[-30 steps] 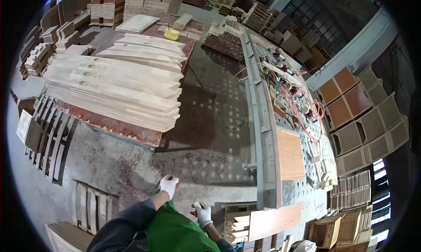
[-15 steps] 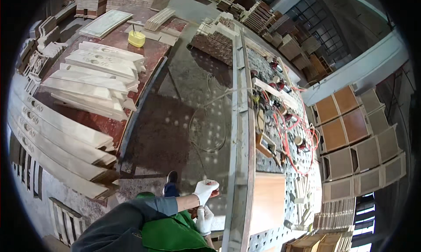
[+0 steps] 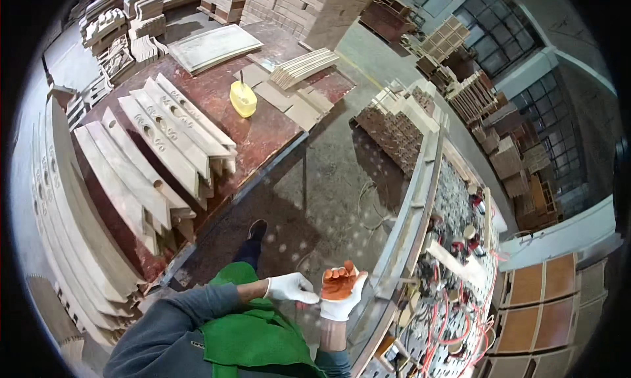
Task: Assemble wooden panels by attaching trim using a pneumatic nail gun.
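Observation:
Both my hands wear white work gloves, and the right glove's palm and fingers are coated orange. My left hand (image 3: 291,288) reaches across from the left, its fingers pinched together at the wrist edge of the right glove (image 3: 333,309). My right hand (image 3: 342,287) is raised with its orange palm showing, the thumb apart and the fingers slightly curled, with nothing in it. A green apron (image 3: 253,335) covers my front beneath the hands.
To the left, a red-topped table (image 3: 263,148) carries fanned pale wooden panels (image 3: 177,135) and a yellow container (image 3: 243,99). On the right, a perforated workbench (image 3: 453,174) holds power tools and red hoses (image 3: 442,322). Stacked wood blocks (image 3: 397,131) stand ahead.
My view has swung to the left. The right hand has come up beside the left and turned its palm into view, and the left has moved to the right glove's wrist.

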Available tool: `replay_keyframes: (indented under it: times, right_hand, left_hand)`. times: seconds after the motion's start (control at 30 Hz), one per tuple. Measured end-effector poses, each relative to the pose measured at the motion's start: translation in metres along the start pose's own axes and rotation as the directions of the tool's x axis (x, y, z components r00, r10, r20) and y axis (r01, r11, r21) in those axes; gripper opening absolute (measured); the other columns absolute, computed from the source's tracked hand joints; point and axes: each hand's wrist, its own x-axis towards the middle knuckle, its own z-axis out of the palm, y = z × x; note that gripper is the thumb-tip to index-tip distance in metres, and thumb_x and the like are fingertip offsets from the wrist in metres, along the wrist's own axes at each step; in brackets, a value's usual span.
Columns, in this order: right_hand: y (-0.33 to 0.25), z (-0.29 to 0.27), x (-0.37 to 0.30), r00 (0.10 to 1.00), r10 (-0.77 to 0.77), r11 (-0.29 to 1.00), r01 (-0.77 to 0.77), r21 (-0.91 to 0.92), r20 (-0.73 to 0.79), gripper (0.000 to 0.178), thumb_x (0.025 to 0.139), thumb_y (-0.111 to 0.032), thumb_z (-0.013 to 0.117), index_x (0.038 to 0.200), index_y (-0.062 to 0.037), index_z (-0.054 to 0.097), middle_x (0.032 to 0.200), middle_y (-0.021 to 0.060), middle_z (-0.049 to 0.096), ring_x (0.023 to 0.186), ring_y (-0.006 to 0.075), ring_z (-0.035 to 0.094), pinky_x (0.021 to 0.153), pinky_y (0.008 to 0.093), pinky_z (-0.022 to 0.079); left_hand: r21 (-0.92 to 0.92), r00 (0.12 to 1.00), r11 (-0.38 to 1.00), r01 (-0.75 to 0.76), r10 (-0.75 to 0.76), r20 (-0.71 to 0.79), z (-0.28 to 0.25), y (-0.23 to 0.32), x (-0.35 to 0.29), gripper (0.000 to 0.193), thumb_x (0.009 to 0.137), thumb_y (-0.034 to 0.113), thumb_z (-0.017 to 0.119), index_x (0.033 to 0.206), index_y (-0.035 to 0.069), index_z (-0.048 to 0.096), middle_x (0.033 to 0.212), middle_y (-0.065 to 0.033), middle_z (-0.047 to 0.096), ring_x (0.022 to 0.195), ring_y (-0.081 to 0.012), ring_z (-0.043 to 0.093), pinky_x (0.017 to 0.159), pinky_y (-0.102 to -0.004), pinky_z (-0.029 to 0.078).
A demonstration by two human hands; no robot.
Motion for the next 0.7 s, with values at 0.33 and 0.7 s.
replay_keyframes:
  times: [0.33,0.7]
  right_hand:
    - [-0.068,0.06,0.302,0.941,-0.066,0.972,0.137,0.193,-0.333,0.064,0.1,-0.059,0.057,0.124,-0.0009,0.066,0.11,0.0139,0.07,0.102,0.0272,0.065,0.093,0.0413,0.053]
    - [-0.068,0.006,0.601,0.975,0.22,0.926,-0.195,0.324,-0.04,0.052,0.101,-0.053,0.059,0.124,-0.0072,0.071,0.11,0.0107,0.072,0.107,0.0259,0.067,0.096,0.0424,0.055]
  left_hand:
    - [0.247,0.969,0.95,-0.189,0.14,0.202,-0.147,0.152,0.235,0.033,0.089,0.029,0.072,0.081,-0.003,0.067,0.062,-0.0046,0.056,0.059,-0.0166,0.042,0.059,-0.0331,0.043]
    - [0.45,0.943,0.851,-0.269,0.139,0.301,-0.308,0.19,0.474,0.028,0.081,0.028,0.069,0.081,0.0,0.069,0.068,-0.0094,0.066,0.059,-0.0265,0.049,0.063,-0.0405,0.048]
